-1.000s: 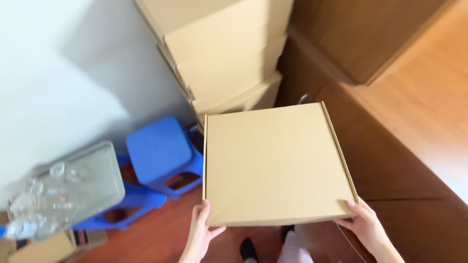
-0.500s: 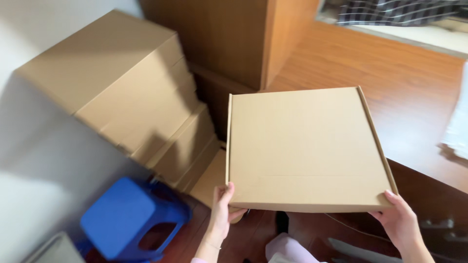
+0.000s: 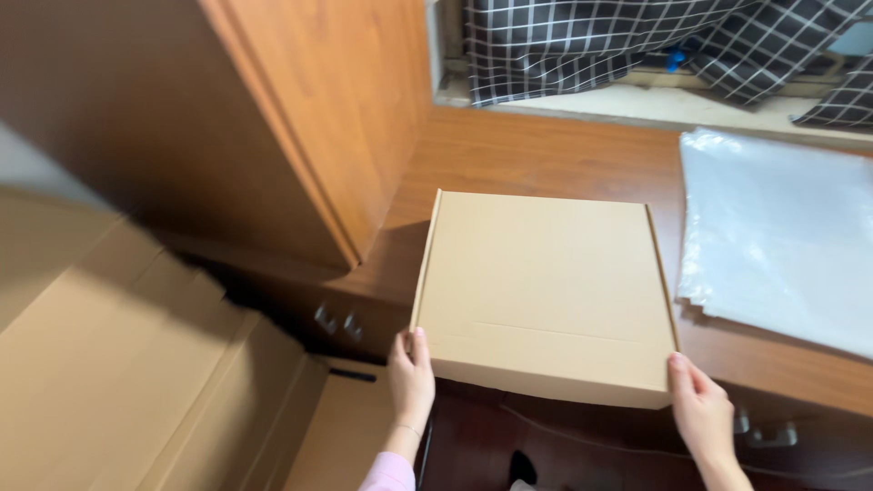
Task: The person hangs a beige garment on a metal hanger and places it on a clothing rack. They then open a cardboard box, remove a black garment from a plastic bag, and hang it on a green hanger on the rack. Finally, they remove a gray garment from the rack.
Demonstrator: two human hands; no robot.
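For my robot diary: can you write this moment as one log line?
left hand: holds flat cardboard box near left corner | right hand: holds near right corner | box: above wooden desk edge | beside: clear plastic sheets

The fingers of the left hand [image 3: 411, 380] and the right hand [image 3: 702, 416] disappear under the flat cardboard box [image 3: 546, 291], so their grip on its underside cannot be seen. The clear plastic sheets [image 3: 782, 232] run off the right edge. The stacked cartons [image 3: 136, 382] at left are blurred and cut off by the frame.

Flat cardboard box [image 3: 546, 291] swung from stacked cartons to wooden desk [image 3: 546, 155]
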